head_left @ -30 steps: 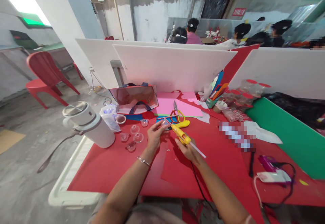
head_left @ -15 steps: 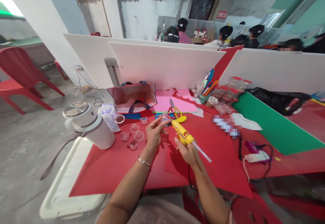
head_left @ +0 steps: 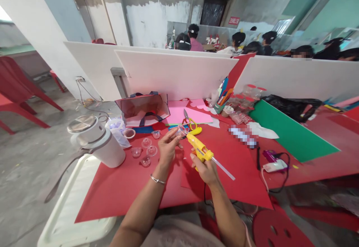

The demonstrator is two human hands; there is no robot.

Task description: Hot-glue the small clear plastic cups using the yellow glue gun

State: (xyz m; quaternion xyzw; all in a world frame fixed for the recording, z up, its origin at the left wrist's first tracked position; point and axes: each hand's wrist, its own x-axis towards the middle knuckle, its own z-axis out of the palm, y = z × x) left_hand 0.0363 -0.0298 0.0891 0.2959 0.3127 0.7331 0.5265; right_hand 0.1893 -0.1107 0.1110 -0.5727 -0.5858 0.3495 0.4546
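Pinched between the fingers of my left hand [head_left: 169,147] is a small clear plastic cup [head_left: 181,131]. My right hand [head_left: 205,167] is wrapped round the grip of a yellow glue gun [head_left: 199,147], with a clear glue stick [head_left: 223,168] poking out of its back end. The gun's nozzle is at the cup's right side; whether they touch is too small to tell. Several more clear cups [head_left: 152,150] lie on the red sheet [head_left: 126,187] left of my left hand. Yellow-handled scissors [head_left: 192,122] rest just behind the nozzle.
A large white jug [head_left: 109,148] stands at the left, beside an open bag [head_left: 143,110]. Pink paper [head_left: 179,113], a holder of coloured pieces [head_left: 221,105] and stacked clear containers [head_left: 244,107] are at the back. A green board [head_left: 291,135] lies right. People sit beyond white partitions.
The camera view has shifted slightly, moving the background and table items left in the picture. Both hands keep their holds, with the cup and nozzle still close together.
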